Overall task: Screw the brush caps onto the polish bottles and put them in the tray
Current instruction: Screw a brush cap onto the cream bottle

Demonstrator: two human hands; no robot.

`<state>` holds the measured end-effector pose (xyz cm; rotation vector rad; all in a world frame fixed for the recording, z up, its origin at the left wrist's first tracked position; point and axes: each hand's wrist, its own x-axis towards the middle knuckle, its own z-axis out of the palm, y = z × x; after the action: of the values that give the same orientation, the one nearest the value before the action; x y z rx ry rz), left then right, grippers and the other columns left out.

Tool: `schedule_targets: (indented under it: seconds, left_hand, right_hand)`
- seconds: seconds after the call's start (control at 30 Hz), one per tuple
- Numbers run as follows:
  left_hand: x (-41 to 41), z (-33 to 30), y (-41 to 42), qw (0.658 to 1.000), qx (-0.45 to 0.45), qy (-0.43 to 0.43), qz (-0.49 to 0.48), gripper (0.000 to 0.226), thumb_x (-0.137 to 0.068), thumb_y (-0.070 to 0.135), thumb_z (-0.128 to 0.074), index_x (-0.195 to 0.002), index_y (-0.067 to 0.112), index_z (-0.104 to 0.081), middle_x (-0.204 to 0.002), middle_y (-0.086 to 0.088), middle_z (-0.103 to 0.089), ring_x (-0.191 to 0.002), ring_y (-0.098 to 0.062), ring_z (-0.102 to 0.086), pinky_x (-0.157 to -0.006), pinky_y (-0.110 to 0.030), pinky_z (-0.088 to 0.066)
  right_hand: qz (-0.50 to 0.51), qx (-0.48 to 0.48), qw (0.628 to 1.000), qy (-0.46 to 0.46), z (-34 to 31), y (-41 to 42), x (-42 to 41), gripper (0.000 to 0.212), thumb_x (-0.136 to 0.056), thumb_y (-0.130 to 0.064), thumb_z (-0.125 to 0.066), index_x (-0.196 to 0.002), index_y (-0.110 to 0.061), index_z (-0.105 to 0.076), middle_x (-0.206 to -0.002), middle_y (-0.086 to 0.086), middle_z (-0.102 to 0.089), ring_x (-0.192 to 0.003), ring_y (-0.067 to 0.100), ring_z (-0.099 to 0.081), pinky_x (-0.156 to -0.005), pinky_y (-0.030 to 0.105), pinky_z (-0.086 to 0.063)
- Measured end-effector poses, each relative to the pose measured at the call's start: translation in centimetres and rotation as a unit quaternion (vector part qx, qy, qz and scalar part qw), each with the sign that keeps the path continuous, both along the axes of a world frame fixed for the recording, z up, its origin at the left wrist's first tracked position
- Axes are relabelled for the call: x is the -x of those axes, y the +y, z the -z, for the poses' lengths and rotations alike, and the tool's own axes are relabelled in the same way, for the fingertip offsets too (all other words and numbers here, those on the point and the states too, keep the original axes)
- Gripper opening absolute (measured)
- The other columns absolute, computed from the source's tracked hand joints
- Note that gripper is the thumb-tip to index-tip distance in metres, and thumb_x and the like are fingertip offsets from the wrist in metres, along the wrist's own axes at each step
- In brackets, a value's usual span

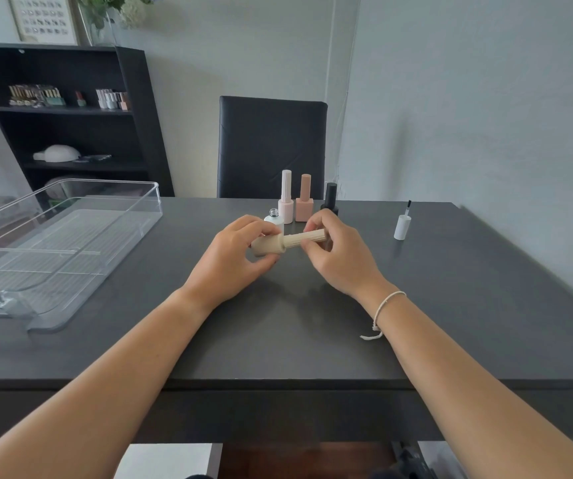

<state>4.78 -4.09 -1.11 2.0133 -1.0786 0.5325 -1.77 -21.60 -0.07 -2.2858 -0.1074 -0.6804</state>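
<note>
The beige round polish bottle [267, 246] is held above the dark grey table [451, 288] with its long axis near horizontal: the left hand [233, 261] grips the body, and the right hand [338, 257] pinches the ribbed beige brush cap [304, 236] pointing right. Cap and bottle appear joined, though thread seating cannot be confirmed. The clear plastic tray [71, 236] lies well to the left, so the left hand is nearer for placement.
</note>
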Motion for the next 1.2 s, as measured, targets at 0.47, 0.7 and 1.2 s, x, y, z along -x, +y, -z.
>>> schedule_targets:
  seconds: [0.47, 0.7, 1.2]
  left_hand:
    - [0.00, -0.02, 0.07, 1.000, -0.002, 0.000, 0.001, 0.026, -0.077, 0.015, -0.071, -0.101, 0.019, -0.063, -0.098, 0.004, -0.061, -0.089, -0.006, -0.053, -0.081, -0.020, -0.047]
    - [0.02, 0.03, -0.01, 1.000, 0.005, 0.004, 0.006, 0.026, -0.077, 0.014, -0.071, -0.101, 0.019, -0.063, -0.097, 0.004, -0.061, -0.089, -0.008, -0.054, -0.082, -0.024, -0.047]
    - [-0.10, 0.13, 0.02, 1.000, 0.002, 0.008, 0.009, 0.027, -0.077, 0.015, -0.071, -0.102, 0.021, -0.062, -0.097, 0.006, -0.061, -0.089, -0.005, -0.053, -0.082, -0.023, -0.048]
  right_hand:
    - [0.017, 0.015, 1.000, -0.007, 0.03, 0.10, -0.04, 0.008, -0.087, -0.023, -0.057, -0.081, -0.019, -0.051, -0.062, -0.015, -0.050, -0.055, 0.008, -0.045, -0.052, 0.023, -0.032]
    - [0.051, -0.002, 0.998, 0.020, 0.05, 0.11, -0.17, 0.047, -0.090, -0.049, -0.042, -0.070, -0.010, -0.056, -0.053, -0.007, -0.048, -0.053, 0.011, -0.046, -0.051, 0.025, -0.032]
    - [0.051, -0.002, 0.999, 0.004, 0.17, 0.02, -0.13, 0.044, -0.090, -0.047, -0.046, -0.063, -0.011, -0.049, -0.050, -0.008, -0.044, -0.051, 0.011, -0.042, -0.049, 0.024, -0.030]
